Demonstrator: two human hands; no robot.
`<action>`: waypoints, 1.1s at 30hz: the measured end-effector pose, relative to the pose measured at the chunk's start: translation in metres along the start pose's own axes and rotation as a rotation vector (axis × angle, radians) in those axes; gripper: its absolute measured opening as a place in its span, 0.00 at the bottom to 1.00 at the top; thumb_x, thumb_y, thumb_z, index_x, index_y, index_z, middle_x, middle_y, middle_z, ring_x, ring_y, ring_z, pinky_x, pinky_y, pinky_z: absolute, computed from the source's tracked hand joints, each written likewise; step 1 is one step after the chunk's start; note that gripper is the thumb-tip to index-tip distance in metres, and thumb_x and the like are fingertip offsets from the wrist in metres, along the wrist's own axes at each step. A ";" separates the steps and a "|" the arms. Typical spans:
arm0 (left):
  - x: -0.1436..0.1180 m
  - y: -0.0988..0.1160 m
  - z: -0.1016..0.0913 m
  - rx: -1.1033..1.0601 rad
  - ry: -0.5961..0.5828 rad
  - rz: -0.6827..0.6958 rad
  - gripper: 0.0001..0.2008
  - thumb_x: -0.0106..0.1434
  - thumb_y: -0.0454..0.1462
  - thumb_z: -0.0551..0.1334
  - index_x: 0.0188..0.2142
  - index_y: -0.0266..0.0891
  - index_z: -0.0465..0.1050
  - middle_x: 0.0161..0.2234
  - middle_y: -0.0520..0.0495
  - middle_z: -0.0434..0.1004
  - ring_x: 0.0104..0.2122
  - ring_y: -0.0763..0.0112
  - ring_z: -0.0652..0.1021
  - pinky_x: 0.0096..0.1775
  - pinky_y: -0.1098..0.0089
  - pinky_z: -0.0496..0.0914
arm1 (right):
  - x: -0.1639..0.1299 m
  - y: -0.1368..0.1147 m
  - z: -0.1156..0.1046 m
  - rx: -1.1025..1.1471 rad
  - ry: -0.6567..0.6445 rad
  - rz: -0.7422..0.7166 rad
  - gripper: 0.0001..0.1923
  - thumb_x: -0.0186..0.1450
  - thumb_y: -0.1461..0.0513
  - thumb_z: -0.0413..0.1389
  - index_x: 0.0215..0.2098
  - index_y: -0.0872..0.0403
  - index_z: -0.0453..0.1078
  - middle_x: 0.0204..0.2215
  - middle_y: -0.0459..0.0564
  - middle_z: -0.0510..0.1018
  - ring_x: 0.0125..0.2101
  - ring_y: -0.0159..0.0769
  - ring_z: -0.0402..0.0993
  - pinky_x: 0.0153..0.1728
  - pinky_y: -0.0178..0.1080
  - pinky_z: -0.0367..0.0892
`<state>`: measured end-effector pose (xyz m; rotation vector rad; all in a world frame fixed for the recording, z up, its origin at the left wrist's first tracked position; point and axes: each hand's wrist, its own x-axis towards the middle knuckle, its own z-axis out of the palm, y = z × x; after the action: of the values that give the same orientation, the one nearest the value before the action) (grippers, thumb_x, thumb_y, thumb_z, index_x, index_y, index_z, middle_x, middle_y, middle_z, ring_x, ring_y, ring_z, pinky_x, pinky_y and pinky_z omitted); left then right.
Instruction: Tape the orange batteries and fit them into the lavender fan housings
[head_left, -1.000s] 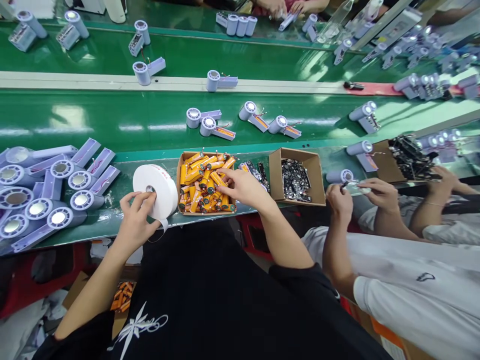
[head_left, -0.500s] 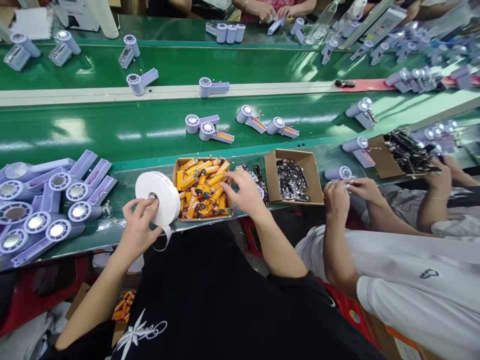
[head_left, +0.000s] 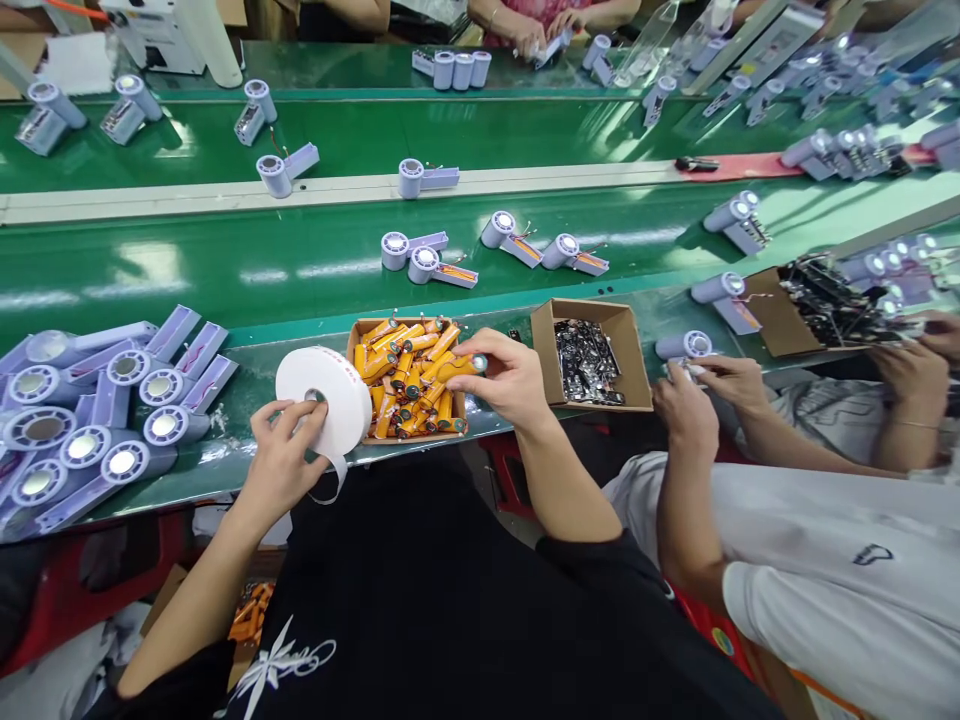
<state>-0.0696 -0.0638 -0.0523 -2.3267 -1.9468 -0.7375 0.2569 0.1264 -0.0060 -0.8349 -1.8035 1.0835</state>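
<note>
My left hand (head_left: 281, 462) grips a white roll of tape (head_left: 330, 395) standing on edge at the bench's near edge, a loose strip hanging below it. My right hand (head_left: 501, 378) pinches an orange cylindrical battery (head_left: 456, 369) just above the right side of a cardboard box (head_left: 360, 335) filled with several such orange batteries. The box sits right beside the tape roll.
A pile of lilac fan housings (head_left: 90, 400) lies at the left. A second cardboard box (head_left: 589, 352) of small dark parts sits to the right. More housings ride the green conveyor (head_left: 225, 260). A co-worker's hands (head_left: 697, 395) work at my right; other people sit across.
My right hand has lifted an orange battery out of the box and drawn it toward the box's right edge. My left hand keeps its hold on the tape roll.
</note>
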 end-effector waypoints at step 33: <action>0.014 0.040 -0.034 0.242 0.018 0.039 0.32 0.69 0.31 0.69 0.70 0.53 0.75 0.56 0.46 0.87 0.50 0.48 0.70 0.64 0.43 0.61 | -0.044 -0.034 0.068 -0.033 -0.255 0.197 0.26 0.78 0.52 0.60 0.71 0.47 0.70 0.36 0.47 0.85 0.36 0.40 0.85 0.48 0.43 0.83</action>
<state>-0.0422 -0.0702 -0.0059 -2.1999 -1.8604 -0.4864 0.2103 0.0517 -0.0070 -0.9449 -1.9839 1.3401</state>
